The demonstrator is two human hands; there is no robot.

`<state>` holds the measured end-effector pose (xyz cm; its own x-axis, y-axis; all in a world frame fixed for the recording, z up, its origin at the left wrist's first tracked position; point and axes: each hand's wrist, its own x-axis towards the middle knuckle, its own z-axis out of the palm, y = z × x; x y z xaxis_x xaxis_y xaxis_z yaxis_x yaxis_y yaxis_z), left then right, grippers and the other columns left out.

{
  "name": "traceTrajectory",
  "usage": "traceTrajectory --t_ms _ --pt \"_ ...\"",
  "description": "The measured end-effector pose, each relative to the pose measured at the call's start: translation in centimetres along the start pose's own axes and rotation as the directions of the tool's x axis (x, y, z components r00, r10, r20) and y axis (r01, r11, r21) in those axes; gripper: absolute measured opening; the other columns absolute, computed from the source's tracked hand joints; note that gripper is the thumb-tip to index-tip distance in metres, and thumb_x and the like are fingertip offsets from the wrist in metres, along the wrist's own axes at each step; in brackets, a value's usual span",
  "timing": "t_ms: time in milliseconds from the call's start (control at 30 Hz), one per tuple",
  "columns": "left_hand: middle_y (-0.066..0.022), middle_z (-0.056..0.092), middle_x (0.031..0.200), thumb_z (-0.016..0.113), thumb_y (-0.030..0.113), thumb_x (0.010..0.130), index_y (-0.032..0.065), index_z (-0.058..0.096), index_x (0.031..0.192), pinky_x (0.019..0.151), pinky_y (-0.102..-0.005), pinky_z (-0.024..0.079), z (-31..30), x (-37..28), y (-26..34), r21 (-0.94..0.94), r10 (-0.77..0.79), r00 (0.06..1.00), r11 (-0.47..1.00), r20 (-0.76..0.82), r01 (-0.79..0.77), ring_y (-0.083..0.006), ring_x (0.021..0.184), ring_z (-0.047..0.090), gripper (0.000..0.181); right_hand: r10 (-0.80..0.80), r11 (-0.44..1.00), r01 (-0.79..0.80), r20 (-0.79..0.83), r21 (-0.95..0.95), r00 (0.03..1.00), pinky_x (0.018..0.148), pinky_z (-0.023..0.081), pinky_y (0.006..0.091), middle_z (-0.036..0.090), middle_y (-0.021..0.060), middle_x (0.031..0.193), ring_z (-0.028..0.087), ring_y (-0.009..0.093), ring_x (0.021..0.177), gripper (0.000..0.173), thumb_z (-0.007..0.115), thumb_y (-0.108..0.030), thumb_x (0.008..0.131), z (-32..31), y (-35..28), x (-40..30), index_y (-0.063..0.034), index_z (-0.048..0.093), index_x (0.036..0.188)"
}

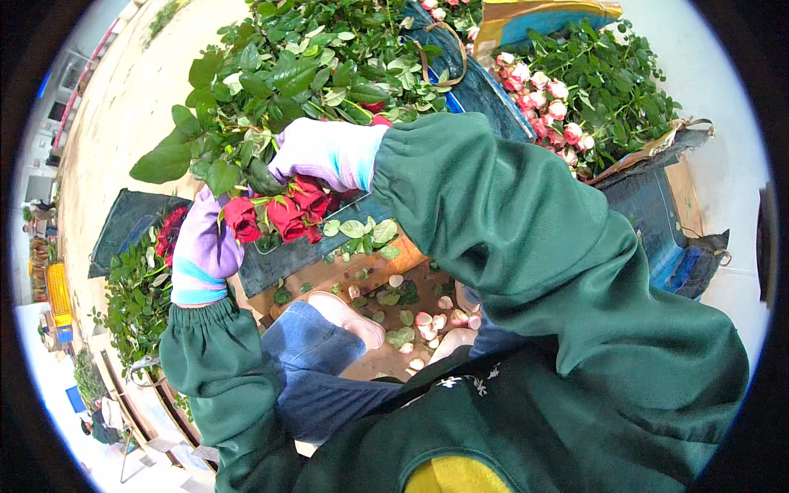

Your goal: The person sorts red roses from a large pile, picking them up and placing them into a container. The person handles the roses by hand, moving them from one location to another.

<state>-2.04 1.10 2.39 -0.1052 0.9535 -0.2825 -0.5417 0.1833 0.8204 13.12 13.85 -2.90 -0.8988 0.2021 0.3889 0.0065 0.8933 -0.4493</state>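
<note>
My left hand (212, 240), in a lilac and white knitted glove, is at the left of several red roses (286, 212). Leaves and blooms hide its fingers, so its grip cannot be made out. The glove on my right hand (320, 151) matches; this hand reaches in from the right above the red blooms, its fingers bent down among stems and hidden by leaves. Broad green rose leaves (277, 74) spread above and between both hands. Below the blooms, a leafy sprig (363, 231) lies at the edge of a dark sheet.
Pink and white roses (548, 101) lie in a dark wrap at upper right. More red roses (169, 234) with foliage stand at left. Loose petals (431, 323) and leaves are strewn on the floor by my shoes (351, 320). A yellow crate (60, 294) and a person (102, 428) are at far left.
</note>
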Motion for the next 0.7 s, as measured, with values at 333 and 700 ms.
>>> traceTrajectory --t_ms 333,700 --pt "-0.0113 0.051 0.107 0.039 0.005 0.086 0.0033 0.041 0.114 0.076 -0.0266 0.046 -2.3 1.6 -1.9 -0.022 -0.185 0.983 0.982 0.007 0.186 -0.0167 0.088 0.055 0.029 -0.113 0.993 0.112 -0.009 -0.037 0.994 0.059 0.041 0.0369 0.052 0.0136 0.071 0.053 0.033 0.069 0.035 0.062 -0.006 0.049 -0.1 1.0 0.3 -0.0102 0.056 0.083" --pt "-0.0143 0.050 0.110 0.041 0.013 0.086 -0.0017 0.043 0.114 0.088 -0.0342 0.042 -4.0 3.7 -1.0 -0.119 -0.215 0.930 0.958 0.298 0.260 -0.0240 0.099 0.052 0.032 0.314 0.564 -0.429 0.298 0.705 0.902 0.050 0.041 0.0240 0.052 0.0035 0.068 0.050 0.011 0.058 0.024 0.056 -0.025 0.076 -3.1 -0.7 1.2 -0.0040 0.061 0.086"
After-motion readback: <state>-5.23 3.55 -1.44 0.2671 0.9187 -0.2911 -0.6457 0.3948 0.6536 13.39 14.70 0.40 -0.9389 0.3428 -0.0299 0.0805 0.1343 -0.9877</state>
